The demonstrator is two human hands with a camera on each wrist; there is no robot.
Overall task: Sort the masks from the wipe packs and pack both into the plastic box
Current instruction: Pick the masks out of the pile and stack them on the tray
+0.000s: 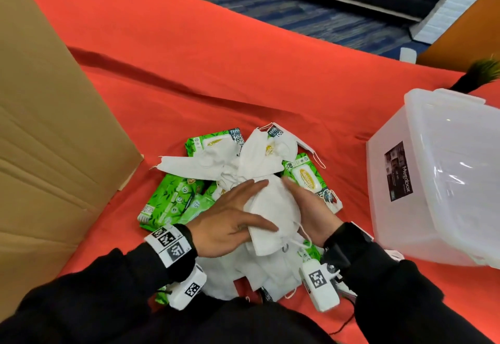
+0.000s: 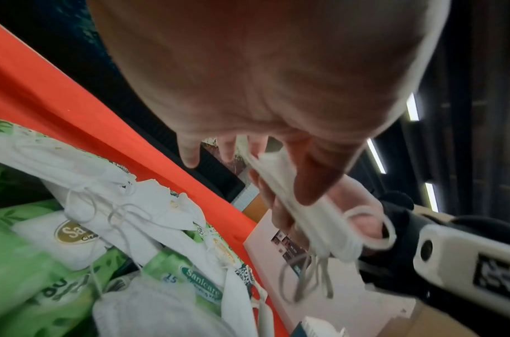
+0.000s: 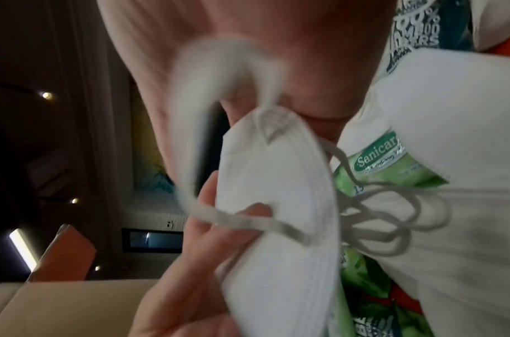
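A small stack of white masks (image 1: 273,208) is held upright between my two hands above the pile. My left hand (image 1: 235,208) pinches it, thumb across the near face; the left wrist view shows the thumb on the stack (image 2: 305,219). My right hand (image 1: 303,200) presses straight fingers against the stack's right side (image 3: 277,193). Below lie more loose masks (image 1: 200,165) mixed with green wipe packs (image 1: 167,200) (image 3: 378,155) on the red cloth. The translucent plastic box (image 1: 438,181) stands to the right, apart from both hands.
A large brown cardboard box (image 1: 48,127) fills the left side. The red cloth (image 1: 243,73) stretches bare beyond the pile to the table's far edge. A dark green-tipped object (image 1: 479,73) pokes out behind the plastic box.
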